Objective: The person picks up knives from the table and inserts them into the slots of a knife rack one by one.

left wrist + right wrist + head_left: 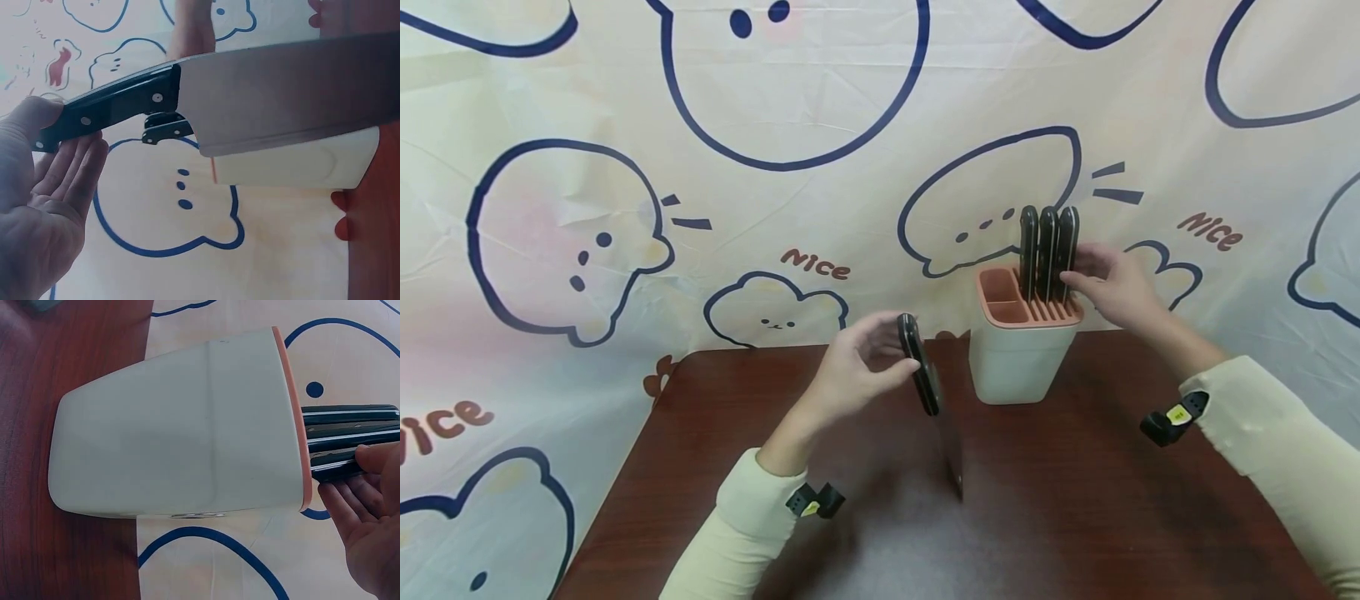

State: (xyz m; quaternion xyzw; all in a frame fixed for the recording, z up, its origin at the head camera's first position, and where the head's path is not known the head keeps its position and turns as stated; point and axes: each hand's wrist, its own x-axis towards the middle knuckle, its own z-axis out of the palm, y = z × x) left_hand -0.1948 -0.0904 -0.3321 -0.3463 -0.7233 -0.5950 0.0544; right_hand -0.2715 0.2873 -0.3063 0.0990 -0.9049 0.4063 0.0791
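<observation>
My left hand (857,367) pinches the black riveted handle of a cleaver (921,367) between thumb and fingers. Its broad blade (281,94) points down toward the table, as seen in the head view. A pale knife block (1018,362) with an orange slotted top stands to the right of the cleaver. Three black-handled knives (1037,250) stand upright in the slots, their blades hidden inside. My right hand (1108,283) has thumb and fingers on the rightmost handle; in the right wrist view the thumb (375,457) and fingers pinch that handle (334,467).
The dark reddish-brown table (1075,500) lies below both hands. Behind it hangs a pale cloth (820,208) with blue cartoon outlines. Open square compartments (1000,287) show at the left of the block's top. Each wrist carries a small black camera (1172,421).
</observation>
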